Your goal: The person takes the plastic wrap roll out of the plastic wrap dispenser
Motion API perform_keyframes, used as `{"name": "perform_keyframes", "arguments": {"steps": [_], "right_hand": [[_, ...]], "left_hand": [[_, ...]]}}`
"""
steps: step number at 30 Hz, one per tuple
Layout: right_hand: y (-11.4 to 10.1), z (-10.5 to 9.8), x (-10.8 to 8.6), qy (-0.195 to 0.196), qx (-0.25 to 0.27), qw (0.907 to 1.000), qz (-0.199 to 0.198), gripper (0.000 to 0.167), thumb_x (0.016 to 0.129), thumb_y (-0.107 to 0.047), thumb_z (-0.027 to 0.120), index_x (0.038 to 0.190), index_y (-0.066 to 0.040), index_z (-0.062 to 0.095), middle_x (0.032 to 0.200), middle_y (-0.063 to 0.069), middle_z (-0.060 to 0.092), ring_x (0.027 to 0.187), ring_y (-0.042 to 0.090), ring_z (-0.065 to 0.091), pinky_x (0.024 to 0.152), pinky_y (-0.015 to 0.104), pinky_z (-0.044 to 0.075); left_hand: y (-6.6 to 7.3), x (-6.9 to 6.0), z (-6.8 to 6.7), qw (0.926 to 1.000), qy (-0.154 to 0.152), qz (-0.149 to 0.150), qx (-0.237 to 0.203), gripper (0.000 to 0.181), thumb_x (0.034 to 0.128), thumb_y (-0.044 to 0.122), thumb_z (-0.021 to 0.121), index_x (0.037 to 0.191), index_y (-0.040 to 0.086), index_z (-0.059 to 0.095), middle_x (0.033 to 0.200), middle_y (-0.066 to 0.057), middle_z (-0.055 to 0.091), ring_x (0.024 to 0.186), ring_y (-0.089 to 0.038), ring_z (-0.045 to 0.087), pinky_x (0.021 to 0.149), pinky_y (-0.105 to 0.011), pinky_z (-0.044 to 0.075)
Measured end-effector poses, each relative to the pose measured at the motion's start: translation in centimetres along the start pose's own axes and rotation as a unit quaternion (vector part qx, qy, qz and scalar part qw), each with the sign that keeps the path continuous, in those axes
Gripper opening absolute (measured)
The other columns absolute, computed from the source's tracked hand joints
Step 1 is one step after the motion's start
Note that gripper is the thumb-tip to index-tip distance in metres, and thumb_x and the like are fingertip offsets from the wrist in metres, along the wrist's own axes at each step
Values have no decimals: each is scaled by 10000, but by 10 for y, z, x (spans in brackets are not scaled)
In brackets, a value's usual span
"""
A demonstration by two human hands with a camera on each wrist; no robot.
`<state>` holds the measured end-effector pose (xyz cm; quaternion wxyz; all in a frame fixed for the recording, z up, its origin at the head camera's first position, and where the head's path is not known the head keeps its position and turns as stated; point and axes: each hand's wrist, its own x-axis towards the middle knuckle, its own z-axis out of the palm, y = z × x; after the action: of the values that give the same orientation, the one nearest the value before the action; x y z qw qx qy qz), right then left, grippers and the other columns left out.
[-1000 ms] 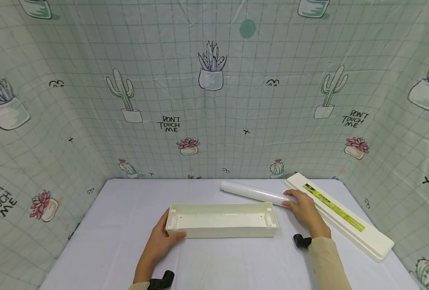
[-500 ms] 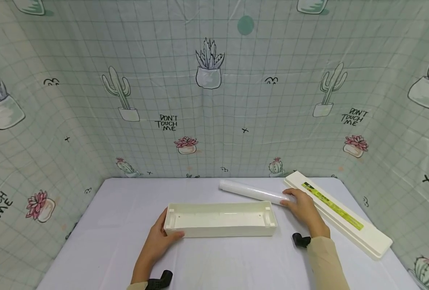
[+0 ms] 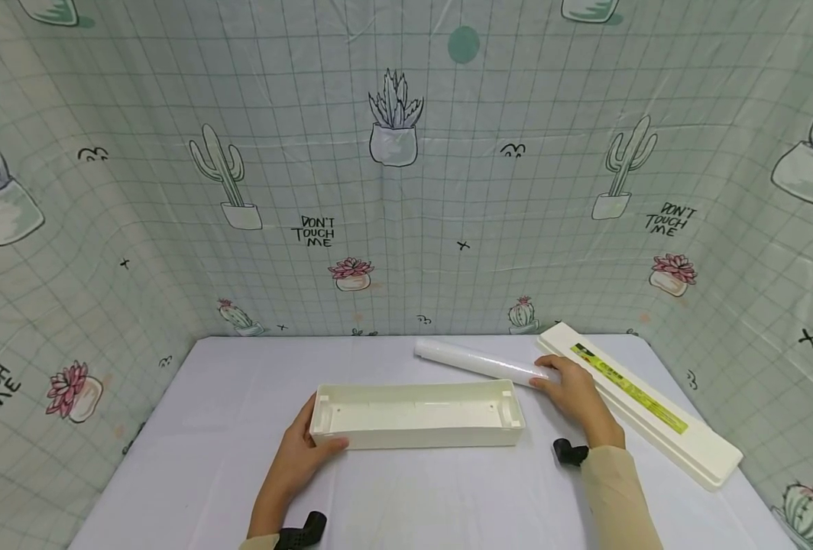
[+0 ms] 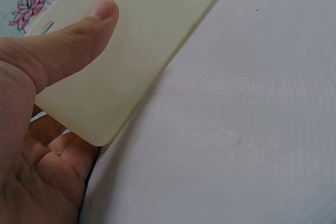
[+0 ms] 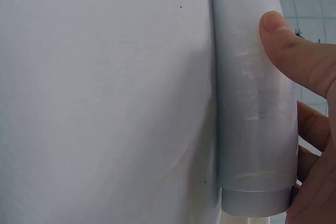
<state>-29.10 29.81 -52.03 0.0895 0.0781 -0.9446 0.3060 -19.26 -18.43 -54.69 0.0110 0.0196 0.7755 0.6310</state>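
Note:
A long cream plastic box (image 3: pixel 416 438) lies on the table with its open side up, and its inside looks bare. My left hand (image 3: pixel 296 461) grips the box's left end, the thumb (image 4: pixel 94 30) on the front wall and the fingers around the end, partly hidden. Behind the box, slanting to the right, is a roll of cling film (image 3: pixel 468 360) on a core that pokes out at its end (image 5: pixel 256 202). My right hand (image 3: pixel 577 399) holds the roll's right end, thumb on one side and fingers on the other. The roll's underside is hidden.
A long cream lid (image 3: pixel 712 452) with a yellow-green label (image 3: pixel 629 388) lies at an angle on the right, close beside my right hand. White cloth (image 3: pixel 193 451) covers the table. A patterned curtain (image 3: pixel 406 206) hangs behind and at both sides.

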Motion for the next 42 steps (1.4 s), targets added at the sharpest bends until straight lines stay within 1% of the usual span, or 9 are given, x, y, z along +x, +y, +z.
{"name": "perform_keyframes", "arguments": {"steps": [5,8,11,16,18,23,28,33,42], "right_hand": [[-2,0,-1,-64,-46,9999,66,417,923,-223,785,1247,12,670,1274,245,680,1253,470,578,1061,626,412],[-2,-1,-1,-70,-64,9999,92,417,921,-223,786,1247,12,670,1279,251,675,1258,477,573,1061,631,409],[-3,0,-1,-59,-77,9999,101,413,919,-224,788,1242,7,673,1281,254,674,1260,478,571,1061,632,409],[-2,1,-1,-83,-98,9998,137,418,920,-237,789,1246,-4,672,1291,248,671,1271,470,566,1070,629,406],[-2,1,0,-99,-109,9998,144,423,921,-244,787,1249,-5,669,1295,250,666,1274,471,561,1070,632,404],[-4,-1,-1,-147,-109,9997,169,419,928,-238,779,1255,-3,663,1307,258,652,1285,475,548,1076,634,398],[-7,-3,-2,-209,-115,9996,171,407,932,-200,768,1263,12,659,1309,273,640,1292,478,536,1084,632,391],[-9,-5,-4,-198,-151,9996,99,384,947,-180,748,1266,15,661,1319,287,627,1304,484,525,1091,633,387],[-16,-2,-9,-35,-300,9994,-164,367,955,-173,736,1262,18,671,1333,293,625,1303,509,519,1097,650,379]], "left_hand": [[0,0,0,10000,-24,-47,20,1096,837,207,876,1664,135,160,1662,-162,322,1476,-362,415,1123,-386,430],[-1,1,0,10000,-15,-43,4,1098,834,206,878,1664,130,163,1663,-163,321,1476,-362,416,1134,-436,418],[-1,1,0,10000,-17,-34,14,1100,835,201,878,1663,120,159,1662,-165,322,1473,-359,421,1120,-383,433],[0,1,-1,10000,-19,8,-29,1101,830,174,879,1662,112,161,1663,-165,319,1476,-357,415,1035,-163,429],[1,1,-1,10000,-17,61,-52,1098,829,165,878,1661,104,164,1663,-171,318,1476,-364,412,1004,-115,413],[1,1,0,9997,-10,222,-32,1078,838,159,870,1654,70,172,1652,-210,323,1462,-400,421,1019,-158,436],[0,0,0,10000,-4,47,5,1085,838,174,873,1660,98,168,1659,-182,322,1466,-377,423,1076,-268,450],[0,0,0,10000,-17,-83,43,1105,833,189,878,1664,116,153,1674,-161,299,1493,-358,389,1138,-390,406],[2,0,-1,9999,-39,-70,75,1098,841,199,873,1664,113,152,1681,-154,286,1499,-353,379,1086,-229,416]]}}
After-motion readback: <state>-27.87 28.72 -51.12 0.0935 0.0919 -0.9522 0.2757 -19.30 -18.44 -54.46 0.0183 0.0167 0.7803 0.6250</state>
